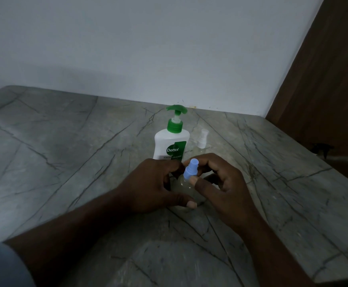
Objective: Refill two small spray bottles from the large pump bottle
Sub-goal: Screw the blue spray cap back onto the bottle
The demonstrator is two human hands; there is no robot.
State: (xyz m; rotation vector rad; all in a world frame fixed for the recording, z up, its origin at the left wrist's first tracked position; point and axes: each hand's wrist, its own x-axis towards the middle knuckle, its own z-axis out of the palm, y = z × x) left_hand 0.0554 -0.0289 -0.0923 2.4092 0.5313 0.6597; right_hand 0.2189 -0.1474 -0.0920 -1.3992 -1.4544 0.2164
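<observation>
The blue-topped spray bottle (186, 188) stood upright on the countertop (65, 152), caught between both hands near the middle of the view. The left hand (154, 185) curled round its clear body from the left, thumb lying along the base. The right hand (220, 183) pinched the blue spray head (190, 172) from the right, thumb in front and fingers curved behind it. The body was transparent, rounded and faintly yellowish. The head was a matte, pale blue plastic cylinder stepping down to a wider collar.

Just behind the left hand stood the large pump bottle (172, 141), white and smooth-shouldered, with a green label, a green collar and a green pump lever on top. Its lower part was hidden by the knuckles. Beside it to the right was the white-topped spray bottle (202, 139), also upright, its clear body hard to make out.

The countertop was polished grey-green stone crossed by dark veins. A plain pale wall (148, 48) rose behind it, and a brown wooden panel (324, 79) closed the right side. A blue sleeve (3, 266) showed at the lower left corner.
</observation>
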